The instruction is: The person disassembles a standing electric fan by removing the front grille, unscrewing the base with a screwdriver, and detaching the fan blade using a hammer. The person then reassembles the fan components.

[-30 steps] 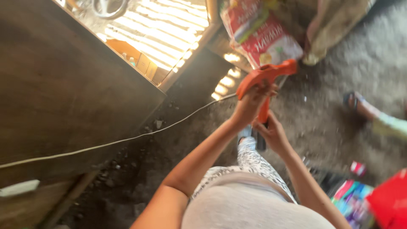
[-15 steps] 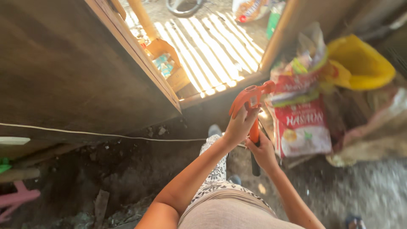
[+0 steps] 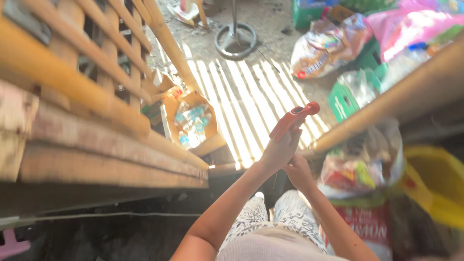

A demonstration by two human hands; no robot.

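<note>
Fingers, left hand (image 3: 280, 151): clamped around the lower part of the orange tool (image 3: 293, 119).
Fingers, right hand (image 3: 298, 173): curled; grip cannot be told.
Orange tool: raised, tilted, above the knees.
Surroundings: cardboard box (image 3: 193, 123) left; yellow bucket (image 3: 437, 186) right.

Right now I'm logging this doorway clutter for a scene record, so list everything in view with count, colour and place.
orange tool: one, orange, centre, held up by the left hand
wooden slat wall: one, brown, left
cardboard box: one, tan, packets inside, on the sunlit ground
round metal stand base: one, grey, top centre
snack bag: one, clear and orange, top right
green crate: one, green, right of centre
yellow tub: one, yellow, right edge
red printed sack: one, red, lower right
left hand: grips the tool
right hand: just below, grip unclear
</note>
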